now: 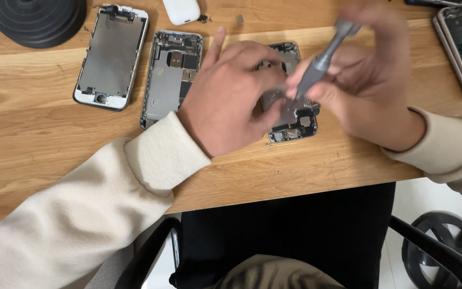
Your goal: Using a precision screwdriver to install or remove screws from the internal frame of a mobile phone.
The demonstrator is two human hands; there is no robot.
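The left hand [231,99] lay curled over an opened phone [293,126] near the table [44,144] edge, fingertips pressing it. The right hand [362,80] gripped a grey screwdriver [319,64], tip down on that phone. Farther back lay another phone shell [171,75], a screen panel [112,56] and a white case [182,10].

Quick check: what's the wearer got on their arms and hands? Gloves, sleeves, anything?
Both arms wear cream long knit sleeves with ribbed cuffs ending at the wrists. The left hand and right hand are bare: no gloves, and no rings or watch visible. No cables or markings on the sleeves.
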